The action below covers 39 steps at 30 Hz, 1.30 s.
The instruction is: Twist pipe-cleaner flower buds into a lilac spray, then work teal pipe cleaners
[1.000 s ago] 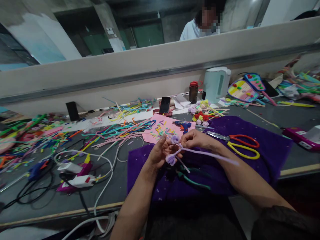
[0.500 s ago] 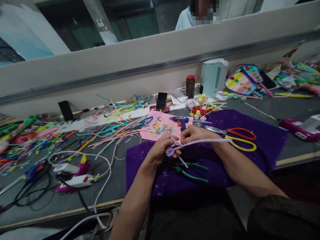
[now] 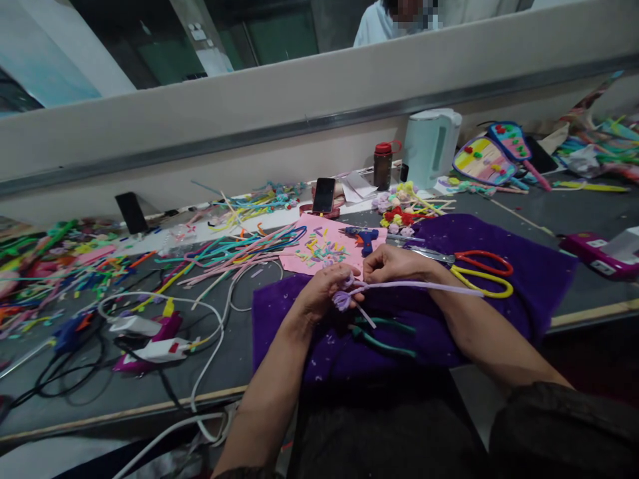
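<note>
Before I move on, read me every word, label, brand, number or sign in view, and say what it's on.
No text is readable anywhere in view.
Magenta unit at far right: white patches, too blurred to read.
White plates on the pillar: too small to read.
Phone and white papers beside it: no legible writing.
Lilac fuzzy stem: no lettering visible.

I'm in what looks like a craft workshop. At the bench (image 3: 234,362), a glue gun (image 3: 367,239) lies just beyond my right hand (image 3: 394,264), scissors (image 3: 455,259) to its right and pliers (image 3: 382,344) below, while coloured pipe cleaners (image 3: 249,251) spread left of my left hand (image 3: 323,293)
</note>
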Each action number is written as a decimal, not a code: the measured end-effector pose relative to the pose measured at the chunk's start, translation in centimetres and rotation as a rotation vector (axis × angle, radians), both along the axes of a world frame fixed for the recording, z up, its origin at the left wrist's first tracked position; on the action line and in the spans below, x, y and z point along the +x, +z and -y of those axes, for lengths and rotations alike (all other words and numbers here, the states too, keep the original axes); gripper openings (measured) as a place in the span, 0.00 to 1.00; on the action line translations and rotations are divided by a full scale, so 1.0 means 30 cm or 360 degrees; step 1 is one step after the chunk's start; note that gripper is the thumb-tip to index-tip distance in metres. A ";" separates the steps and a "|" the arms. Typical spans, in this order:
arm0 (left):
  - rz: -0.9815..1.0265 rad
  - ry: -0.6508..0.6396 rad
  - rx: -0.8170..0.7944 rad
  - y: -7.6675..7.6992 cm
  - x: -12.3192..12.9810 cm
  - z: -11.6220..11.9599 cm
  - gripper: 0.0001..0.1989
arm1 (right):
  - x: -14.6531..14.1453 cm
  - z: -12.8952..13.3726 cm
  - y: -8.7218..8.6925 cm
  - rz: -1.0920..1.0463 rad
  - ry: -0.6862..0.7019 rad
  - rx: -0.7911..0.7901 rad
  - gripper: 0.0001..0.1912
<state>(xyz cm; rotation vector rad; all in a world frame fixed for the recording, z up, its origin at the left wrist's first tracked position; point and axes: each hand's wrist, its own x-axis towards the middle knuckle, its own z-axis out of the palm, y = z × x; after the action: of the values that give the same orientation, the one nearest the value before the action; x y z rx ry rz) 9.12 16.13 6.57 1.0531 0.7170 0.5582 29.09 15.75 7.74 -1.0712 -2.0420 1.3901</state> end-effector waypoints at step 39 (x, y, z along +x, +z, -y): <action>-0.0485 0.0592 0.0863 0.001 -0.004 0.008 0.11 | -0.068 -0.019 -0.066 -0.0503 -0.0233 -0.0045 0.13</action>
<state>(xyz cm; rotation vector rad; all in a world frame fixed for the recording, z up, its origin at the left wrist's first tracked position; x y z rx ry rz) 8.99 15.89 6.59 1.5413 1.0758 0.9592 27.05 16.31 5.77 -0.9244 -1.6906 1.4153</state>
